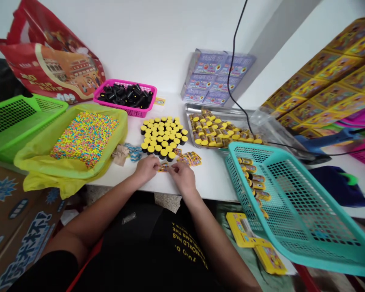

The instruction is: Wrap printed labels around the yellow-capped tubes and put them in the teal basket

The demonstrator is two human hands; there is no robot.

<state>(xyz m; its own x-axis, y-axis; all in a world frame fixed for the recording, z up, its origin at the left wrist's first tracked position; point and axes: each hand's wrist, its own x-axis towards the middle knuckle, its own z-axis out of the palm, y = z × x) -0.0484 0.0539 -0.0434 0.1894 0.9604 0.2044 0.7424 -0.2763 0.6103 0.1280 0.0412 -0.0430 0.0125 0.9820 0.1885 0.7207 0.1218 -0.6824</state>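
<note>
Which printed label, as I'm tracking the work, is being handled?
The label between the left hand and right hand; the other labels lie beyond the right hand.

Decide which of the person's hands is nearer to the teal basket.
Right. The right hand is left of the teal basket, apart from it; the left hand is farther left, beyond the right hand.
</note>
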